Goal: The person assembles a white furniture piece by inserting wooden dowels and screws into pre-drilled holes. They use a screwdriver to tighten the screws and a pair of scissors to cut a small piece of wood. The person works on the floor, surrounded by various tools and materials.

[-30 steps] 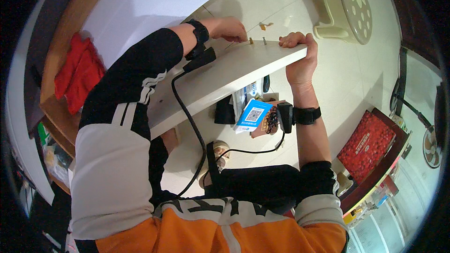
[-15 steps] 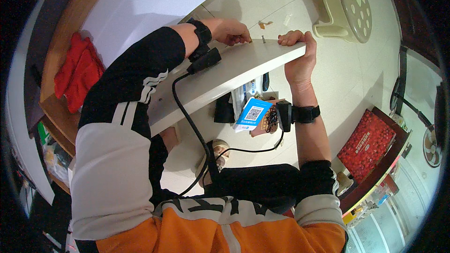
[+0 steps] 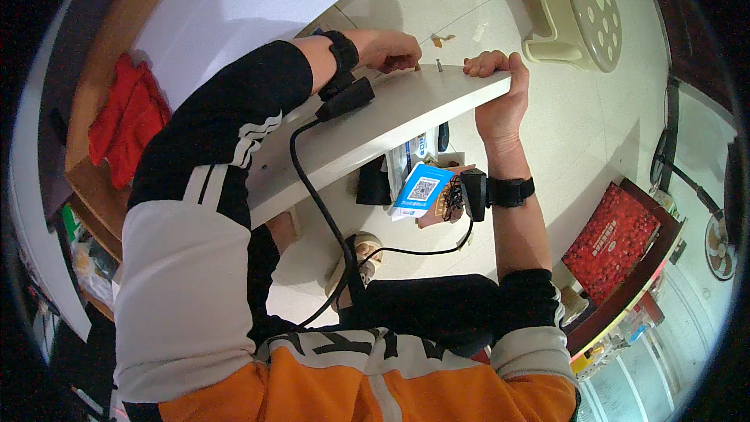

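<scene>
A long white board (image 3: 391, 113) slants across in front of me, its right end raised toward the far right. My right hand (image 3: 500, 90) is wrapped round that end, with the fingers over the far edge and the thumb side at the corner. At the board's far edge my left hand (image 3: 393, 52) is closed, its fingertips pinched at a small tan peg (image 3: 418, 68), which they partly hide. Between the two hands a small metal pin (image 3: 439, 66) sticks up from the board. Both wrists wear black straps with devices, joined to a black cable (image 3: 322, 207).
A cream stool (image 3: 590, 23) lies on its side at the far right. A blue card (image 3: 418, 191) and packets sit on the floor below the board. Red cloth (image 3: 129, 121) hangs at the left by a large white panel (image 3: 242, 12). A red box (image 3: 613, 242) stands at right.
My left hand has shifted slightly to the right along the far edge, its knuckles turning over a little. The right hand and the board have hardly moved.
</scene>
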### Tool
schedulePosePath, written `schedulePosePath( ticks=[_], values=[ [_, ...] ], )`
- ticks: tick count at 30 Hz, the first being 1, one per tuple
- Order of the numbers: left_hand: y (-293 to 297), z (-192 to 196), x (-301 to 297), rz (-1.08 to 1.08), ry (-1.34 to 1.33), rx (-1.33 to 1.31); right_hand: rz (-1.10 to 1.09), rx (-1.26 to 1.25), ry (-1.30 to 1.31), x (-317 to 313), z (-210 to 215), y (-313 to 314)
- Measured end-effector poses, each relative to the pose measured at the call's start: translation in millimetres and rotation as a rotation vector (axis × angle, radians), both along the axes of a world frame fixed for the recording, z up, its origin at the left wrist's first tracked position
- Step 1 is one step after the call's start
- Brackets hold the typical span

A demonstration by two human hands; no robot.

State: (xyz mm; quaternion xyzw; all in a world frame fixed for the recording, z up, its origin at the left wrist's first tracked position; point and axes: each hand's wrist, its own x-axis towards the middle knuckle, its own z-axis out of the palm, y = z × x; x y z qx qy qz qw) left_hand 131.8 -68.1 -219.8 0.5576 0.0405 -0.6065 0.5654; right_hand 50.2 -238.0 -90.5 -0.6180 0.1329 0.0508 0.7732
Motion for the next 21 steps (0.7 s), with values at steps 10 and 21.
schedulePosePath(
  ticks=[10, 21],
  values=[
    [4, 17, 16, -0.251, -0.607, 0.14, 0.002, 0.012, -0.005, -1, -1, 0],
    [6, 17, 9, -0.227, -0.458, 0.042, 0.041, -0.016, 0.001, 0, -5, -7]
  ],
)
